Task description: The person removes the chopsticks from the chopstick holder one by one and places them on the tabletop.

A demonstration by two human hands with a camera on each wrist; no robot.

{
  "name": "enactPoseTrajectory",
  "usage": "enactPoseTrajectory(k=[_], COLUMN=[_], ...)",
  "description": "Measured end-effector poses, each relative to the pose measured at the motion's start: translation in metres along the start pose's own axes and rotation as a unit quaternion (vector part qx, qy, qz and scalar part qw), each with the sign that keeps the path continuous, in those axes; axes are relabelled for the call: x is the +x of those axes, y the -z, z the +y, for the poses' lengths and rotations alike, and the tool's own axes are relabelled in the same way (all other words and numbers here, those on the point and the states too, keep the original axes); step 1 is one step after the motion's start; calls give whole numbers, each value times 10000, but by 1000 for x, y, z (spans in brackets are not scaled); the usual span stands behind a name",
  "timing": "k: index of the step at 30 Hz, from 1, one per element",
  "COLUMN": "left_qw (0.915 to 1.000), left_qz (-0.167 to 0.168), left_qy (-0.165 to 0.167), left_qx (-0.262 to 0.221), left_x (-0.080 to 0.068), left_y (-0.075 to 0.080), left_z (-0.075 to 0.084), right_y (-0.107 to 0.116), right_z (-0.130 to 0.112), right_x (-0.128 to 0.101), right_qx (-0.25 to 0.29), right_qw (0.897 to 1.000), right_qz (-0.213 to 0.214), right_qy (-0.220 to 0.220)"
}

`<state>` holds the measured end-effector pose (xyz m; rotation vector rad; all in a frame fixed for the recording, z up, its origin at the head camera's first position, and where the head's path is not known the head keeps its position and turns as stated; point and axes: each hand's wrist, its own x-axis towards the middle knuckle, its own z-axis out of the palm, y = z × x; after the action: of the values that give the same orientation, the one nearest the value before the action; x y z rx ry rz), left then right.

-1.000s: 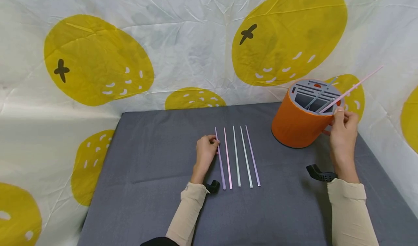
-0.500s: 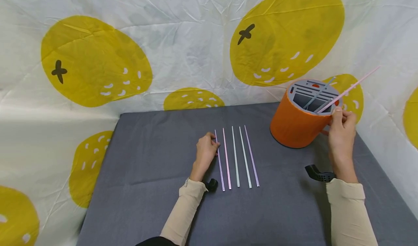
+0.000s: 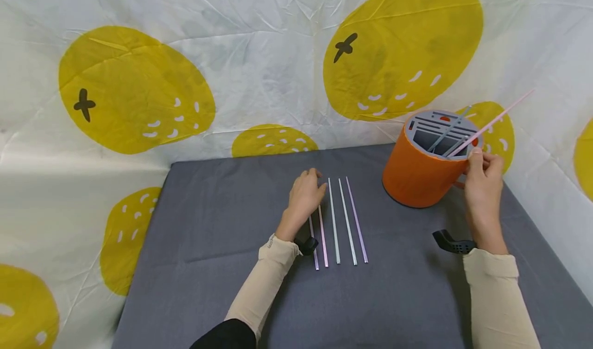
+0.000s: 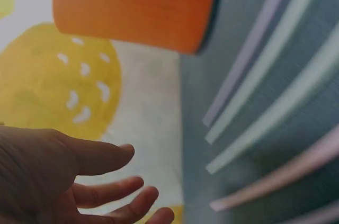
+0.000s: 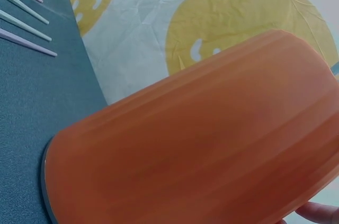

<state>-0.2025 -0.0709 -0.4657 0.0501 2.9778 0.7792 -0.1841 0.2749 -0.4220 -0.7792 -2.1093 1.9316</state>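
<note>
Several slim pastel chopsticks lie side by side on the grey cloth: lilac (image 3: 315,254), pink (image 3: 323,241), pale green (image 3: 334,225) and another lilac one (image 3: 357,225) at the right. Over the far ends of the leftmost two hovers my left hand (image 3: 303,197); its fingers are loose and hold nothing in the left wrist view. My right hand (image 3: 484,187) grips the rim of an orange cylindrical holder (image 3: 417,179) with the thumb on top; its other fingers are partly hidden. From the slotted grey top (image 3: 437,118) lean a pink chopstick (image 3: 505,112) and a blue-grey one (image 3: 448,128).
The grey cloth-covered table (image 3: 217,220) meets a white curtain (image 3: 273,81) with yellow fruit prints at the back and sides. The holder stands at the table's back right. A black wrist strap (image 3: 454,243) shows at my right wrist.
My left hand has moved off the leftmost lilac chopstick, forward and to the right, over the far ends of the left pair. My right hand keeps its grip on the holder.
</note>
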Motion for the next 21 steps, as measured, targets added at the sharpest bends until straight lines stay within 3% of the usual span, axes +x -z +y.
enactPoseTrajectory(k=[7,14,21], left_qw=[9953,9813,9688], left_qz=[-167,204,497], left_qy=[-863,-1736,-2190], left_qx=[-406,-805,-1045], left_x=[9,16,18], left_y=[14,23,19], left_z=[43,86,131], right_y=[-1,-1,2], right_z=[-1,-1,-1], right_x=[1,-1,-2], right_qx=[-142,-337,-99], right_qw=[9998,9994,9999], right_qz=[-94,-88,-84], right_qy=[39,40,37])
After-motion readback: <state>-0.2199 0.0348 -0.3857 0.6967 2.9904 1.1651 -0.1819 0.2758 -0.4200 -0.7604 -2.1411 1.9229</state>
